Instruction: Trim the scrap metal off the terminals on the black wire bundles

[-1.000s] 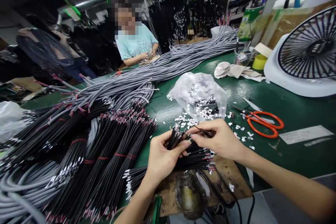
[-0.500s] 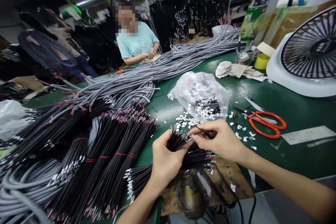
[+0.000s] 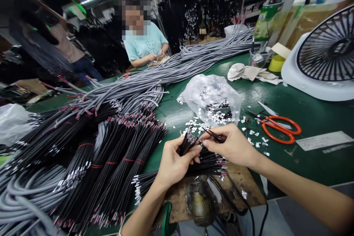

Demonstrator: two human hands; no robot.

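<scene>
My left hand (image 3: 174, 162) is closed around a small bundle of black cables (image 3: 187, 143) whose stripped, pale ends point up and away. Close against it, my right hand (image 3: 236, 147) has its thumb and forefinger pinched at one cable end, and dark tweezers (image 3: 215, 135) lie within its fingers. What the fingertips pinch is too small to make out. Below both hands, more black cables (image 3: 206, 164) lie across a wooden board (image 3: 243, 184). Just beyond the hands, small silver foil pieces (image 3: 193, 123) are scattered by a clear plastic bag (image 3: 210, 92) with more of them.
Red-handled scissors (image 3: 279, 129) and a paper strip (image 3: 323, 141) lie right on the green table (image 3: 318, 118). A fan (image 3: 329, 51) stands behind them. Banded black cable bundles (image 3: 118, 166) fill the left; grey cables (image 3: 171, 70) cross the back. A co-worker (image 3: 145, 40) sits opposite.
My hands have shifted slightly, and the left fingers have turned the cable bundle a little. The tweezers point more to the upper left. In the background, a standing person has moved with hanging cables.
</scene>
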